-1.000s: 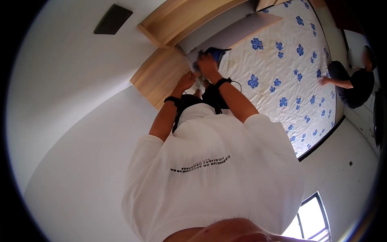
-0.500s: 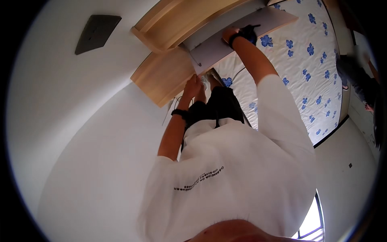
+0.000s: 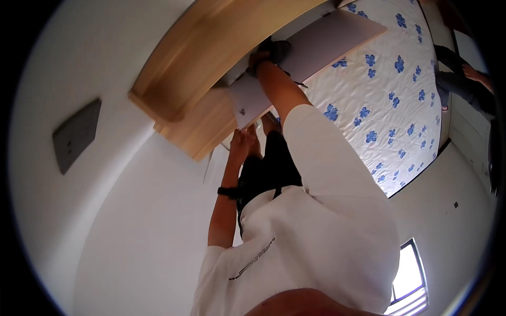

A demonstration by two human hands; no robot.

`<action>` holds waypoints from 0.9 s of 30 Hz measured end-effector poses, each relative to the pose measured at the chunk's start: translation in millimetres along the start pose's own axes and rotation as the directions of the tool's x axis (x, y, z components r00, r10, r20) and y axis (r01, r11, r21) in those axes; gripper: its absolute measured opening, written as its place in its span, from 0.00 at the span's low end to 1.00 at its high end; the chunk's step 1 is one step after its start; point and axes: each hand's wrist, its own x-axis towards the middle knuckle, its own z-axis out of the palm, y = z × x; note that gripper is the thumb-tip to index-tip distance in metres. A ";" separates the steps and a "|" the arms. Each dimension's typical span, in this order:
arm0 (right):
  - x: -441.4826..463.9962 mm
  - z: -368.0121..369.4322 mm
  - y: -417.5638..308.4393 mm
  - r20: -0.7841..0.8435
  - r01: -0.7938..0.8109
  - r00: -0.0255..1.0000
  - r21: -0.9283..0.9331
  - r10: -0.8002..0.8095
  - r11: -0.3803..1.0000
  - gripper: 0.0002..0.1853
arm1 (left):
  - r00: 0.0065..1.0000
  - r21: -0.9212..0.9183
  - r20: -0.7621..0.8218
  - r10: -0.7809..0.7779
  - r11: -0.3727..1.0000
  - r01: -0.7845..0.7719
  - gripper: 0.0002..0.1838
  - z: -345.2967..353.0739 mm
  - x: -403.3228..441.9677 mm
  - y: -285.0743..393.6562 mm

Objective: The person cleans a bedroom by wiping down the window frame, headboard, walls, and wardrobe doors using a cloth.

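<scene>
My right hand (image 3: 260, 57) reaches into the opening of a wooden shelf unit (image 3: 211, 50), above a grey-violet flap (image 3: 332, 45) that is folded down. Its fingers are closed around a dark black object (image 3: 279, 51) whose kind I cannot make out. A thin dark piece (image 3: 299, 84) hangs over the flap's front edge. Lower down, my left hand (image 3: 240, 145) is at the near end of the flap, close to its corner. The fingers of that hand are drawn together, and what they hold, if anything, is hidden.
A mattress (image 3: 353, 142) with blue flower patterns lies to the right, beside the flap. Another person's arm (image 3: 477, 76) and dark clothing show at the far right. A grey plate (image 3: 76, 134) is on the white wall at left. A bright window (image 3: 408, 274) shows at lower right.
My right hand has moved left along the flap and into the shelf opening with the black object. My left hand remains near the flap's end. The view has shifted.
</scene>
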 end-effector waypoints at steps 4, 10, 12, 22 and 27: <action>29.1 11.2 70.0 0.055 -0.225 0.973 0.036 0.223 0.974 0.26 | 1.000 0.037 0.009 0.018 0.999 -0.018 0.17 -9.9 -6.9 5.6; 110.4 83.2 253.2 -0.117 -0.567 0.822 -0.062 0.558 0.822 0.28 | 0.997 0.223 0.082 0.001 0.975 -0.019 0.16 -17.3 0.7 3.4; 24.6 7.4 232.5 0.019 -0.492 0.870 -0.034 0.493 0.870 0.27 | 0.994 0.243 0.110 0.010 0.969 -0.037 0.15 -21.8 -4.7 11.0; 26.6 1.0 -28.4 0.001 0.089 0.996 -0.005 -0.089 0.996 0.29 | 1.000 0.145 0.022 0.002 0.989 -0.005 0.17 -16.4 -10.3 15.4; 4.1 -2.6 -85.2 -0.011 0.320 0.947 0.030 -0.320 0.947 0.29 | 0.975 -0.024 0.072 -0.210 0.977 0.212 0.14 -13.4 -11.3 33.5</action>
